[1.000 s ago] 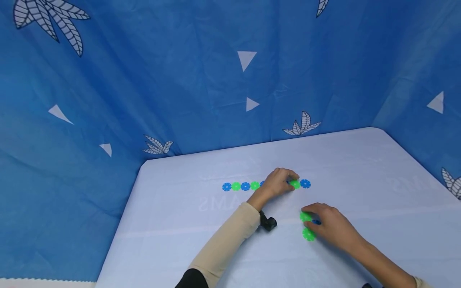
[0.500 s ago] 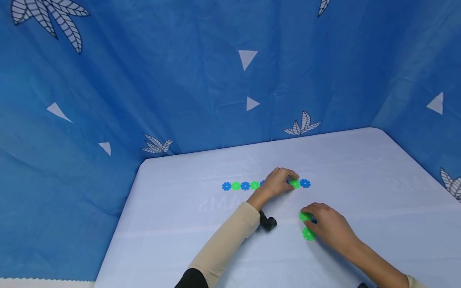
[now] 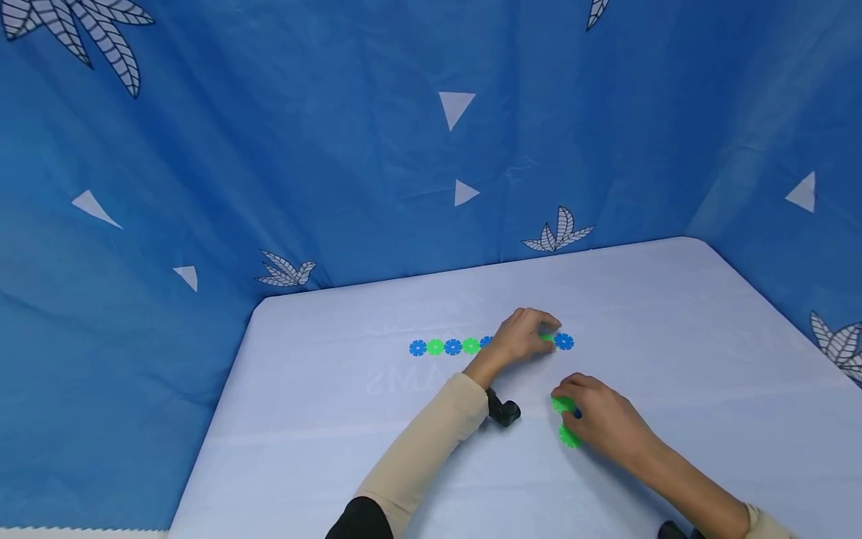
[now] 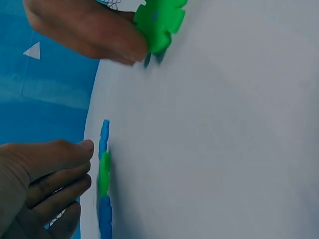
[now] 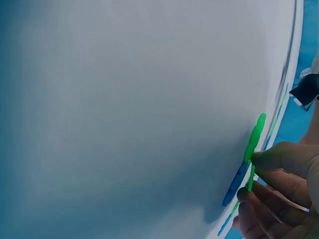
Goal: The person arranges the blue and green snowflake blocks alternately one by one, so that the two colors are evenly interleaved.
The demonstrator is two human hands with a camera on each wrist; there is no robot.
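Note:
A straight row of linked blue and green notched discs lies on the table, with a blue disc (image 3: 564,341) at its right end. My left hand (image 3: 517,338) is over the right part of this row, hiding several discs. Its thumb and fingers are spread beside a green disc (image 4: 103,174); contact is unclear. Nearer to me, my right hand (image 3: 609,421) pinches a green notched disc (image 3: 563,404) between thumb and fingers. A blue disc (image 5: 235,184) joins this small group, mostly covered by the hand in the head view. Another green disc (image 3: 570,436) shows below it.
The white-covered table (image 3: 303,419) has a blue patterned curtain (image 3: 377,150) behind it and at both sides. A black device (image 3: 503,412) is by the left wrist, and another black part (image 3: 672,530) shows under the right forearm.
Relative to the row, my left hand has shifted slightly right and covers more of the green disc. My right hand still holds its small group, with little movement. The head view has turned slightly.

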